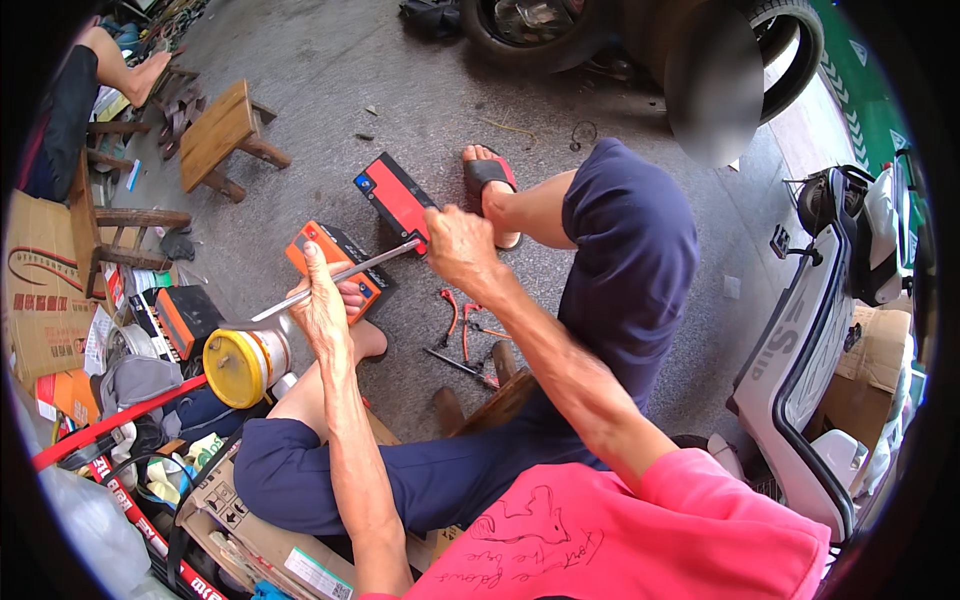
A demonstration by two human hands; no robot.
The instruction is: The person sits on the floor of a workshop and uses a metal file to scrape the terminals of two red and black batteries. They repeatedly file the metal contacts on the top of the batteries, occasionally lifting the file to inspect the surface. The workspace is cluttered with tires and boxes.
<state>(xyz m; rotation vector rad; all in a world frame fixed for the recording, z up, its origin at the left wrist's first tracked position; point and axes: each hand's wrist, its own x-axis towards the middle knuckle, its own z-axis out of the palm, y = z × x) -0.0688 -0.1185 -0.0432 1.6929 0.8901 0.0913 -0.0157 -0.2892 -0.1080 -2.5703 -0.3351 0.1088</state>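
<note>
A long screwdriver with a thin metal shaft [375, 262] slants between my hands. My right hand [460, 247] is closed round its handle end, where a bit of red shows. Further down, my left hand [322, 305] holds the shaft between raised thumb and curled fingers. The flat tip lies at the left, just above a white tub with a yellow lid [232, 368]. Behind my left hand an orange and black battery [312, 238] stands on the floor. A red and black battery [393, 196] lies beyond my right hand, partly hidden by it.
Orange-handled tools [465, 325] lie on the floor between my legs. A wooden stool [218, 133] stands at the far left, near another person's bare foot [148, 78]. Clutter and cartons [50, 290] fill the left side. Tyres [540, 35] and a white scooter [800, 350] are to the right.
</note>
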